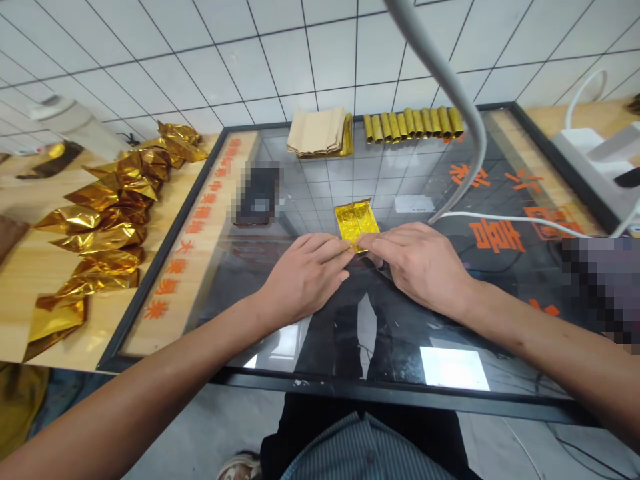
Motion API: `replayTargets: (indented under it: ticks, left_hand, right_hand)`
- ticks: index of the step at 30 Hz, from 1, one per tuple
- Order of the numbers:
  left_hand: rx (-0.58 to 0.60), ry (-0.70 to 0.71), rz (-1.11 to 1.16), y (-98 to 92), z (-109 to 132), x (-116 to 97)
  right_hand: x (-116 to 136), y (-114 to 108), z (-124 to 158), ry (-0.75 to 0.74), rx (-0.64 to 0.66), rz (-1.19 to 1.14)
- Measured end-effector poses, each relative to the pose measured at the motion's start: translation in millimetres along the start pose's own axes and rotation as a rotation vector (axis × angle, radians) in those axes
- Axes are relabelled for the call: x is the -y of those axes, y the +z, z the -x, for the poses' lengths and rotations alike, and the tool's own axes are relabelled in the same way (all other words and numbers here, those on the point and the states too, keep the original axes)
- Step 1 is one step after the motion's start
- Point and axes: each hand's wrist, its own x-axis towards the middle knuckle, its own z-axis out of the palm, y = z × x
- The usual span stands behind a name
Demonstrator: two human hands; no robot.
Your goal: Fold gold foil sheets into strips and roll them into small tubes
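Note:
A small square of gold foil paper [356, 220] lies on the dark glass panel [320, 280] in front of me. My left hand [313, 270] has its fingers pressed together, tips on the sheet's near left corner. At the near right corner, my right hand [417, 257] grips the edge between thumb and fingers. The near edge is partly hidden beneath the fingertips, so I cannot tell how it is folded. Behind the sheet stands a stack of brown-backed paper [316, 131] with gold showing at its side. To its right, several gold paper rolls [413, 125] lie in a row.
Folded shiny gold foil pieces [117, 193] lie along the wooden table at left. A phone [257, 197] rests on the glass. A grey flexible stalk [465, 100] arches down at right, near a white cable [505, 219] and a white power strip [585, 153]. A tiled wall [330, 57] stands behind.

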Motion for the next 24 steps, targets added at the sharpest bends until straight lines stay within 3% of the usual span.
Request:
replayTargets:
  ticks: [5,13,24]
  left_hand:
    - [-0.012,0.006,-0.046,2.2,4,0]
    - [0.006,0.080,-0.150,-0.6,-9,1]
    - [-0.003,0.081,-0.162,2.7,-15,1]
  right_hand:
    - [1,-1,2,-0.061,0.018,-0.003]
    - [-8,-6,2,-0.124,0.072,0.028]
    - [-18,-5,3,-0.067,0.071,-0.077]
